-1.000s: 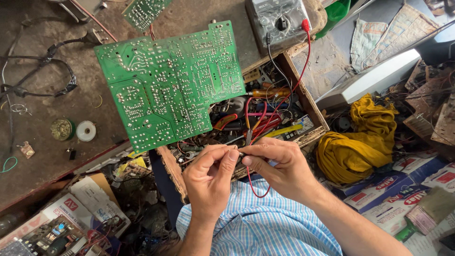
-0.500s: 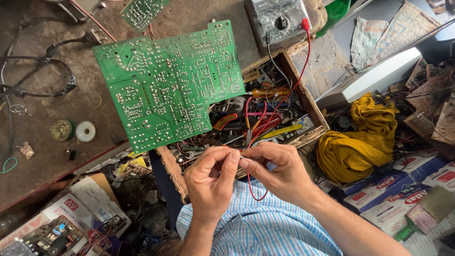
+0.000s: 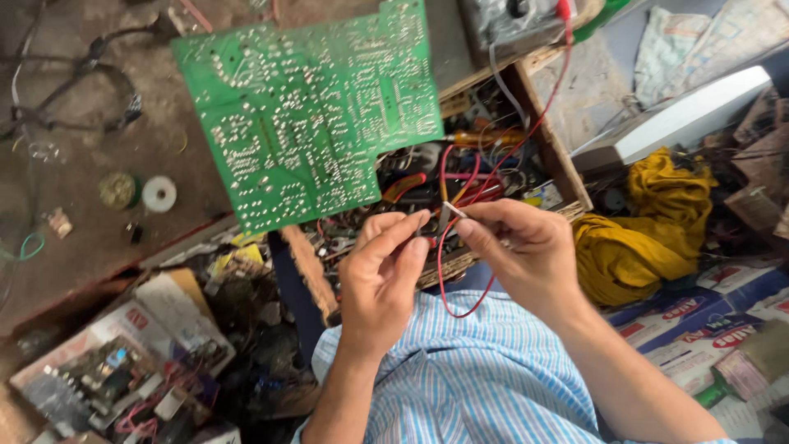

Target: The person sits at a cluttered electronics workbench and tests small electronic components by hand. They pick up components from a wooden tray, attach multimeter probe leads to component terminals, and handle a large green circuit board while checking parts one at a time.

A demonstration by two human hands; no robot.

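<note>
Wire (image 3: 448, 284) here is thin, red and floppy, looping down mid-frame over the striped shirt. Both the left hand (image 3: 385, 271) and right hand (image 3: 518, 247) pinch its upper end; I'd guess it's featherlight, so grip near the tip.

Both hands are meeting over a cluttered wooden tray (image 3: 567, 177): the left hand (image 3: 382, 275) and right hand (image 3: 518, 247) are pinching a small metal part (image 3: 448, 215) with a red wire (image 3: 448, 284) looping below (green circuit board (image 3: 308, 111) lying just beyond).
</note>
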